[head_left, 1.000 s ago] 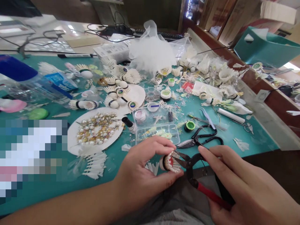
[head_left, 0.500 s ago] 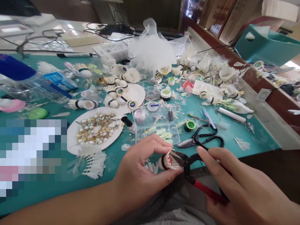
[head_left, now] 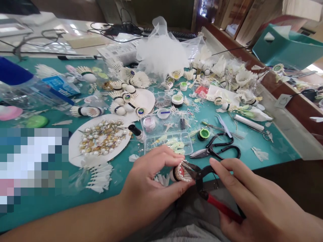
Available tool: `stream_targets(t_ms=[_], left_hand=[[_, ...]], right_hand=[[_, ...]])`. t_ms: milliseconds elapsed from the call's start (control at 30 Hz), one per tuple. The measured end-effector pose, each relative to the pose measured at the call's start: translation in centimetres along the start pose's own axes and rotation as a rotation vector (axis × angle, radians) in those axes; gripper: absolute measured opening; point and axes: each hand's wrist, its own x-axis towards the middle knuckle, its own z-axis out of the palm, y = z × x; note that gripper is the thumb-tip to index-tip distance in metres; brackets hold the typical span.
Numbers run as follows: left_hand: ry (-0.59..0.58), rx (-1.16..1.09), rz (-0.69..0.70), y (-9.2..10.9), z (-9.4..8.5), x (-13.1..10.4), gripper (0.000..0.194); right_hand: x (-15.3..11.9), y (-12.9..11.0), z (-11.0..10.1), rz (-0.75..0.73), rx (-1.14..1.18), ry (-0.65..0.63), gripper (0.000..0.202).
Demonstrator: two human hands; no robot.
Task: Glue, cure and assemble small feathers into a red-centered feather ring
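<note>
My left hand (head_left: 151, 181) is closed round a cut-down shuttlecock (head_left: 175, 174), thumb below and fingers above. The shuttlecock has a black band, a ring of trimmed quill ends and something red inside; it lies tilted with its opening to the right. In my right hand (head_left: 247, 198) are pliers (head_left: 214, 199) with red grips and dark jaws. The jaw tips reach the rim of the shuttlecock's opening; whether they pinch a quill I cannot tell. Just beyond my hands lie black-handled scissors (head_left: 214, 149) and a clear compartment box (head_left: 168, 143) of pale green pieces.
A white plate (head_left: 75, 148) of pearl and gold beads lies at left. Several shuttlecocks rest on and around another plate (head_left: 147, 101). A green paint pot (head_left: 203, 134), a nail-polish bottle (head_left: 136, 131), tweezers (head_left: 223, 126) and cut feathers (head_left: 99, 178) lie about. A teal bin (head_left: 285, 50) stands at right.
My hands, the shuttlecock and the pliers hold nearly the same pose, with the jaws still at the rim. The whole view has shifted slightly.
</note>
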Motion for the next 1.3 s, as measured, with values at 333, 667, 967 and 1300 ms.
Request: stream_targets(t_ms=[333, 667, 967, 1300], left_hand=[[0.003, 0.000, 0.018, 0.14, 0.07, 0.05, 0.022], [-0.018, -0.031, -0.029, 0.09, 0.04, 0.04, 0.024], [-0.006, -0.036, -0.023, 0.10, 0.15, 0.05, 0.025], [-0.008, -0.014, -0.048, -0.10, 0.14, 0.06, 0.023]], right_hand=[[-0.19, 0.06, 0.45, -0.028, -0.049, 0.016, 0.061], [-0.11, 0.33, -0.31, 0.002, 0.027, -0.025, 0.062], [-0.33, 0.02, -0.22, 0.014, 0.000, -0.017, 0.060], [0.58, -0.03, -0.03, -0.001, 0.019, 0.047, 0.063]])
